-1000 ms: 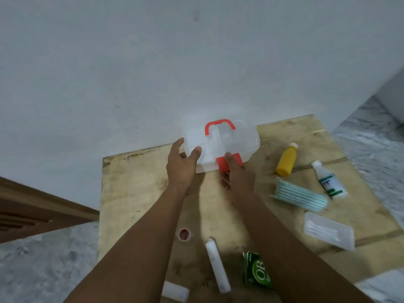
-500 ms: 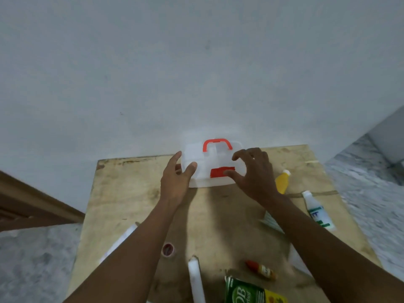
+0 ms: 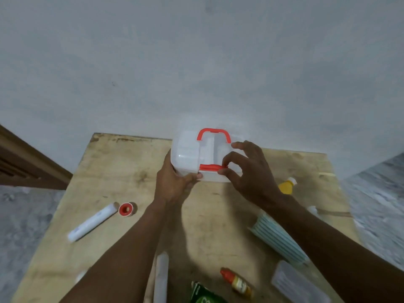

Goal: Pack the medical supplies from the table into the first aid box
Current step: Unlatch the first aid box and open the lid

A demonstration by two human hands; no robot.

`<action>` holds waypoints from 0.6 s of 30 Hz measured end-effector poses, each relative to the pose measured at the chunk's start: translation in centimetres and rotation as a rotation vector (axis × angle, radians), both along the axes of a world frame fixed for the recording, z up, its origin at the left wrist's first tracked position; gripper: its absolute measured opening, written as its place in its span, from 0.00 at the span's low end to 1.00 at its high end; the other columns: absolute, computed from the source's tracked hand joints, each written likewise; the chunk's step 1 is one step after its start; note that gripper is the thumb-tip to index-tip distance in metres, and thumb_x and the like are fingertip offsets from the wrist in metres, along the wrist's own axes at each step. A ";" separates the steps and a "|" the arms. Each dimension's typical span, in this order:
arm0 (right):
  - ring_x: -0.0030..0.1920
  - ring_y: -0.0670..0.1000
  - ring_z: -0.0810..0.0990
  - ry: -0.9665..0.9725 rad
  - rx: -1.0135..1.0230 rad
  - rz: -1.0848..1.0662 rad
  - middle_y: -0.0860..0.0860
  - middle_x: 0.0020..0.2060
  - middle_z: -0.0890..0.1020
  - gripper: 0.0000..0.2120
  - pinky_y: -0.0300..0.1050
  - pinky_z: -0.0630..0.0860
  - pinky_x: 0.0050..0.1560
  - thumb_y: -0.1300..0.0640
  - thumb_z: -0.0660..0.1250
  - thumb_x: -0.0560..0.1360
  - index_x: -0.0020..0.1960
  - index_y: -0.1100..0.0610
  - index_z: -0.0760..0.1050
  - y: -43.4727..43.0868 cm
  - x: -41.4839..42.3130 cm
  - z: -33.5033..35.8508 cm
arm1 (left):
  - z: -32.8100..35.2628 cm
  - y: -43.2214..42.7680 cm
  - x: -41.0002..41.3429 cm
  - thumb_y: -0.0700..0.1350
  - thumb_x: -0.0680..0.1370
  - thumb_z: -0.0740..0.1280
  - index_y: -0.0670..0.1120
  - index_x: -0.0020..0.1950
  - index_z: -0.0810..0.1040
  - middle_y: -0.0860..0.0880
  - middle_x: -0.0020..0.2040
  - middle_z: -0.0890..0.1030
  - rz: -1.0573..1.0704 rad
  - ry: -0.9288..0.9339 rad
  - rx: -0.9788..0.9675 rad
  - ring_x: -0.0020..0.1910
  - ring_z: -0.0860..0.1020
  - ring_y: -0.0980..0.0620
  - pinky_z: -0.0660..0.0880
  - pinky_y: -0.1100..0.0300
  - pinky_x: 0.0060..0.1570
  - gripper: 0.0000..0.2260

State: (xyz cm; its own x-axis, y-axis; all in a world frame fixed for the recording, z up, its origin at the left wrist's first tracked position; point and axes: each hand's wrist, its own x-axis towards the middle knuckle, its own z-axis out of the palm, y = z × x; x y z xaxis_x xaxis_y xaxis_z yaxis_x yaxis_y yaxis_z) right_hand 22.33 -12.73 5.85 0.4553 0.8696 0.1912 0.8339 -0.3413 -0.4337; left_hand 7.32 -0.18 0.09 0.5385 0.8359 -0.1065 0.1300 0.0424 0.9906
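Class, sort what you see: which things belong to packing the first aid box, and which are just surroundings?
Job:
clear plastic first aid box with red handle
white tube
red-cored tape roll
yellow bottle
striped face masks
small red-capped bottle

Surroundings:
plywood table
grey wall

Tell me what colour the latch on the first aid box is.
Red-orange, like the handle; the latch shows clearly in the head view.

You face a plain pale grey wall (image 3: 196, 62), no marks except tiny specks. A worn wood table (image 3: 122, 171) w/ dark stains sits right up against it. Grey speckled stone floor (image 3: 376, 193) shows on both sides. At your left there's a brown wood frame (image 3: 24, 162), slanted. Light is soft and even.
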 end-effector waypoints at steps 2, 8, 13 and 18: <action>0.66 0.59 0.72 -0.039 0.014 0.019 0.54 0.62 0.78 0.07 0.61 0.71 0.63 0.51 0.74 0.72 0.46 0.52 0.79 -0.1 0.0 0.2 | 0.0 -0.1 0.0 0.41 0.66 0.80 0.49 0.67 0.70 0.58 0.55 0.79 0.015 0.034 0.041 0.49 0.80 0.67 0.75 0.75 0.38 0.33; 0.50 0.55 0.79 -0.175 0.210 0.000 0.50 0.49 0.81 0.08 0.52 0.76 0.48 0.48 0.71 0.70 0.45 0.51 0.80 2.0 1.7 4.7 | 0.1 0.9 -0.8 0.46 0.61 0.83 0.50 0.66 0.72 0.59 0.54 0.82 0.034 0.186 0.125 0.51 0.80 0.66 0.76 0.73 0.43 0.36; 0.42 0.53 0.79 -0.221 0.266 -0.052 0.50 0.42 0.80 0.11 0.50 0.75 0.43 0.45 0.70 0.74 0.49 0.52 0.81 4.8 3.5 7.8 | -0.1 0.3 -2.1 0.53 0.59 0.82 0.53 0.70 0.70 0.59 0.60 0.80 0.010 0.219 0.140 0.57 0.79 0.60 0.79 0.60 0.52 0.42; 0.46 0.56 0.81 -0.241 0.201 -0.118 0.52 0.47 0.82 0.13 0.55 0.78 0.49 0.49 0.65 0.79 0.60 0.54 0.76 7.8 4.3 9.9 | 0.5 -0.6 -3.3 0.62 0.56 0.77 0.53 0.69 0.70 0.62 0.59 0.79 -0.013 0.219 0.126 0.57 0.78 0.63 0.79 0.64 0.52 0.43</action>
State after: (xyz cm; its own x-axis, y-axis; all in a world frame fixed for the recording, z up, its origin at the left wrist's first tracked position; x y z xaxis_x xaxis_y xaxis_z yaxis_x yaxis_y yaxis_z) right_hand 26.64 -4.89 15.77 0.4717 0.7476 0.4676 0.8804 -0.3694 -0.2975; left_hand 4.07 -0.73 0.55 0.5246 0.8433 -0.1172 0.3421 -0.0827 0.9360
